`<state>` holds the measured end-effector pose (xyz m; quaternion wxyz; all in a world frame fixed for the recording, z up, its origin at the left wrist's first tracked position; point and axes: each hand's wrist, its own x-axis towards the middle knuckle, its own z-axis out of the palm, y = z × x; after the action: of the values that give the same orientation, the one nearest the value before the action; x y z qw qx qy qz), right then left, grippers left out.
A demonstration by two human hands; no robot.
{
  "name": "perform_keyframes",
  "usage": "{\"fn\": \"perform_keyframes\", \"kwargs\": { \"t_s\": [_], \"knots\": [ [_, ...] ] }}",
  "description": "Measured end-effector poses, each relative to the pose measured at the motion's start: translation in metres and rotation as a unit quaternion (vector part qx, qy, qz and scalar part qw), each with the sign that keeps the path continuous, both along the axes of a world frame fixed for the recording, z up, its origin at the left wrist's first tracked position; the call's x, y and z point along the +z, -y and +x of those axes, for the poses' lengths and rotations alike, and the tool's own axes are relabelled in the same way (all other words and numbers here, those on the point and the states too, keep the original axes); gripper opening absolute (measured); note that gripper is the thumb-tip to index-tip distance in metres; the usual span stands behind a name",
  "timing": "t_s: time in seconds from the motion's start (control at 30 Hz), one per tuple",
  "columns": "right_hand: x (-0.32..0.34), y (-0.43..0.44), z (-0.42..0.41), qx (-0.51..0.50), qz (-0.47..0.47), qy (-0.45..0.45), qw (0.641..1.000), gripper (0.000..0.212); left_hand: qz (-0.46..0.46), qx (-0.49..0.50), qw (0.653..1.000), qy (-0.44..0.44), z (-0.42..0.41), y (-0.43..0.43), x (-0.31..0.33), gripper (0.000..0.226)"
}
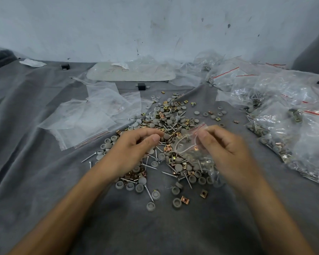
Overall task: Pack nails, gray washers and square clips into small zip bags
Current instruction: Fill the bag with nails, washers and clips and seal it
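- Bag (187, 144), blurred, pinched near its red zip by right hand (225, 146), just above pile (173, 122).
- Left hand (134, 146) curled over pile; we cannot tell its hold.
- Gray cloth (44, 181); scuffed wall (155, 24) behind.

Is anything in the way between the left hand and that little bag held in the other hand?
Nothing visible does. The left hand and the zip bag pinched by the right hand are side by side above the loose pile, with open air between. The bag's mouth is too blurred to judge.
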<state>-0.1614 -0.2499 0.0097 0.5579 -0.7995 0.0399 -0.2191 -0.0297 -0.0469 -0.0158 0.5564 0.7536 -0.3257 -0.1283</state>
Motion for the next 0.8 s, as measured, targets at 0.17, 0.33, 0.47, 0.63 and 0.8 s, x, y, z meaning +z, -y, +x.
{"fn": "perform_keyframes", "kwargs": {
  "t_s": [0.17,0.33,0.47,0.63,0.8],
  "knots": [
    [-0.004,-0.006,-0.001,0.010,-0.029,-0.021,0.999,0.023,-0.052,-0.005,0.997,-0.052,-0.005,0.000,0.002,0.029],
    [-0.008,-0.006,0.000,0.025,-0.043,-0.029,0.998,0.021,-0.074,-0.016,0.997,-0.029,-0.014,0.003,0.011,0.028],
    [-0.011,-0.006,0.002,0.019,-0.069,-0.028,0.997,0.029,-0.067,-0.028,0.997,-0.027,-0.021,0.004,0.015,0.028],
    [-0.012,-0.006,0.003,0.024,-0.074,-0.021,0.997,0.028,-0.061,-0.030,0.997,-0.043,-0.027,0.008,0.018,0.032],
    [-0.011,-0.007,0.003,0.033,-0.057,-0.020,0.998,0.022,-0.067,-0.033,0.996,-0.057,-0.027,0.008,0.018,0.032]
  ]
}}
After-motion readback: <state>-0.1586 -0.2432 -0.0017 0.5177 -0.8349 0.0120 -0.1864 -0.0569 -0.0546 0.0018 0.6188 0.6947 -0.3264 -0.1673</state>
